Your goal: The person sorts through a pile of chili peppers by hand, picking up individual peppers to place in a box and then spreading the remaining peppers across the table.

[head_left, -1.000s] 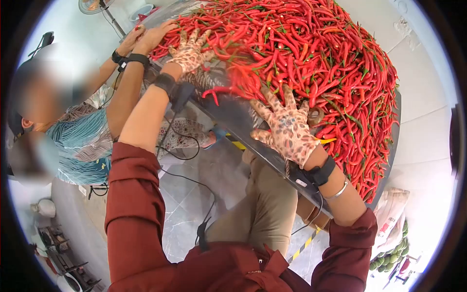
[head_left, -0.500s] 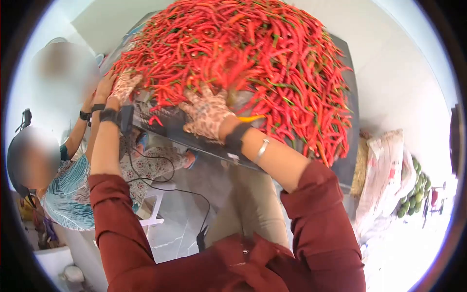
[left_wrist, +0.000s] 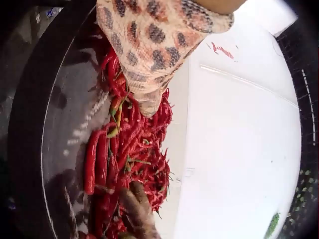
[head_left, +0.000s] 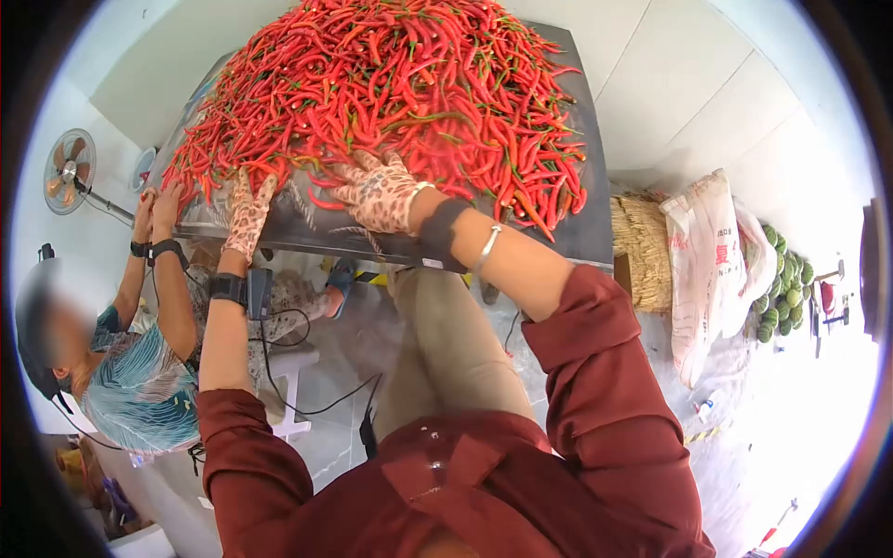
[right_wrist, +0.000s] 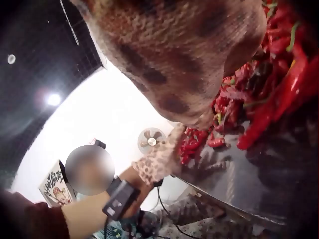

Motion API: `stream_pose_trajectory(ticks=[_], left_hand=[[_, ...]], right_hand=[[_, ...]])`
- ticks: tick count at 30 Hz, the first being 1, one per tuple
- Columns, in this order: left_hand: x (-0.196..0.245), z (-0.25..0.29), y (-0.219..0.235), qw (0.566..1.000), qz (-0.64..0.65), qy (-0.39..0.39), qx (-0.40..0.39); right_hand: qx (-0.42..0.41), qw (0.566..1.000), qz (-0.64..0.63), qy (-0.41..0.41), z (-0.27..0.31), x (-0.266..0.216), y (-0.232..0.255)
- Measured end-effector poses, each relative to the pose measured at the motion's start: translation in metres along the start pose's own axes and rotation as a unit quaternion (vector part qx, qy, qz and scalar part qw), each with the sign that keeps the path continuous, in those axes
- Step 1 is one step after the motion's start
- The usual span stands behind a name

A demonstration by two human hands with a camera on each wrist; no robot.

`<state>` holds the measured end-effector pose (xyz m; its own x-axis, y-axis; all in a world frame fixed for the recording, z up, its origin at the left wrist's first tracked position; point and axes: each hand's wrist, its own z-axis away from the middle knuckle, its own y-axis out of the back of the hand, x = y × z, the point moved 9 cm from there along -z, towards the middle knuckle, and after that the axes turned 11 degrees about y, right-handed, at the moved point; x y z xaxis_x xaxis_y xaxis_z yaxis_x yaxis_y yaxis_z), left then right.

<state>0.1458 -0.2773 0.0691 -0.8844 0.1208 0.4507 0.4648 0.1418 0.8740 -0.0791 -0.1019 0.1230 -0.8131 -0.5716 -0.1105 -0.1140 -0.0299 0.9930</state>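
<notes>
A big heap of red chili peppers [head_left: 372, 93] covers much of a dark table [head_left: 586, 186]. My left hand [head_left: 249, 212], in a spotted glove, has its fingers stretched forward at the heap's near left edge. To its right, my right hand [head_left: 383, 193], gloved alike, lies at the front of the heap with its fingers extended against the peppers. The left wrist view shows the left hand [left_wrist: 149, 45] pointing down over the peppers. In the right wrist view the back of the right hand [right_wrist: 179, 59] hides much of what its fingers touch.
Another person's hands [head_left: 166, 205] are at the table's left corner. Behind them stands a fan [head_left: 70, 172]. To the right are a straw bundle [head_left: 642, 249], a white sack [head_left: 699, 279] and a pile of green produce [head_left: 783, 279]. A cable [head_left: 316, 409] hangs below the table.
The head view has swung right, so the heap shows farther left. My right hand has moved left along the table's front, closer to my left hand. Some peppers near it are blurred.
</notes>
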Motion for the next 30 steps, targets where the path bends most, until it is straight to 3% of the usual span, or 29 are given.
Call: stream_pose_trajectory(ticks=[1,2,5,6,7,8,11,14,17,19,24,30], left_hand=[[0.001,-0.001,-0.009,0.999,0.014,-0.03,0.011],[0.006,0.003,-0.015,0.991,-0.064,-0.089,0.071],[0.079,0.078,0.019,0.989,-0.058,-0.082,0.107],[0.091,0.091,0.018,0.985,-0.061,-0.1,0.123],[0.108,0.111,0.022,0.993,-0.044,-0.082,0.075],[0.117,0.122,0.021,0.989,-0.037,-0.114,0.087],[0.145,0.152,0.013,0.986,-0.016,-0.147,0.072],[0.178,0.175,0.004,0.984,-0.016,-0.176,0.036],[0.209,0.187,-0.012,0.978,-0.059,-0.201,-0.004],[0.222,0.19,-0.024,0.976,-0.041,-0.201,-0.068],[0.254,0.212,-0.026,0.961,-0.064,-0.267,-0.039],[0.274,0.224,-0.028,0.95,-0.02,-0.311,-0.024]], right_hand=[[-0.001,1.0,0.002,-0.002,0.011,-0.002,0.009],[0.052,0.998,-0.026,0.021,0.027,-0.005,0.027],[0.215,0.974,-0.013,0.069,0.082,0.004,0.055],[0.188,0.98,-0.051,0.03,0.098,0.013,0.061],[0.243,0.97,0.005,-0.002,0.13,0.014,0.073],[0.252,0.967,0.005,-0.036,0.157,0.021,0.08],[0.224,0.951,0.041,-0.21,0.237,0.039,0.096],[0.208,0.938,0.055,-0.272,0.288,0.062,0.076],[0.165,0.936,0.016,-0.31,0.307,0.073,0.054],[0.081,0.934,-0.01,-0.349,0.299,0.074,0.033],[0.026,0.934,-0.011,-0.356,0.263,0.07,0.023],[0.035,0.944,-0.007,-0.327,0.246,0.069,0.022]])
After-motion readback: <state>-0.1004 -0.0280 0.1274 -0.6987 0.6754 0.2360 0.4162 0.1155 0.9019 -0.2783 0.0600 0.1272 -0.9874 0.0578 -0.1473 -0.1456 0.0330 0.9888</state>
